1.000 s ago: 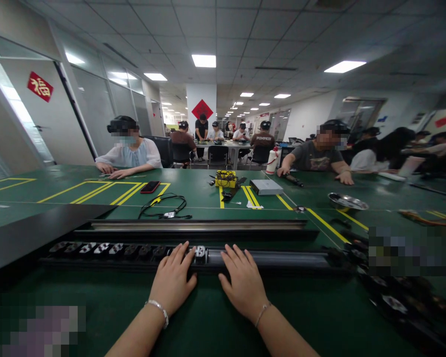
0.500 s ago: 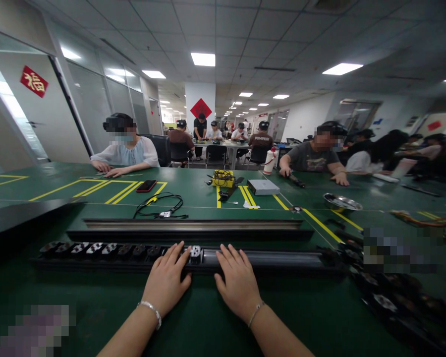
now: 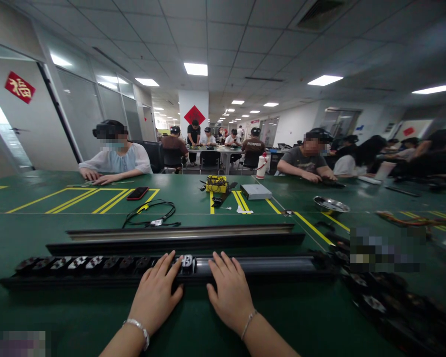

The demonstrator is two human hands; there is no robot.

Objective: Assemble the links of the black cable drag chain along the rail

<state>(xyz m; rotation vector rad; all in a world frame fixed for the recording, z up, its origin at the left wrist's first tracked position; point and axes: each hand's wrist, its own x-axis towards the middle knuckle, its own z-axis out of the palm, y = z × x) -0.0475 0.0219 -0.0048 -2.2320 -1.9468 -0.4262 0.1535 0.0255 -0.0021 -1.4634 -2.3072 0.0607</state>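
Observation:
A long black track lies across the green table in front of me. A row of black and silver modules, which look like sockets, fills its left part; the last one, a silver-faced module, sits between my hands. My left hand rests palm down on the track over part of the row, fingers spread, its fingertips beside that module. Palm down on the bare right stretch lies my right hand, fingers extended. Nothing is gripped in either hand. Parts of the track and modules are hidden under them.
Behind the track lies a second black rail. Beyond are a cable, a phone, a yellow box, a grey box and a metal bowl. Loose black modules heap at the right. Two people sit across the table.
The view has shifted, so things appear farther left and a little lower. My hands stay flat on the track. The person at the right has brought both hands together over the table.

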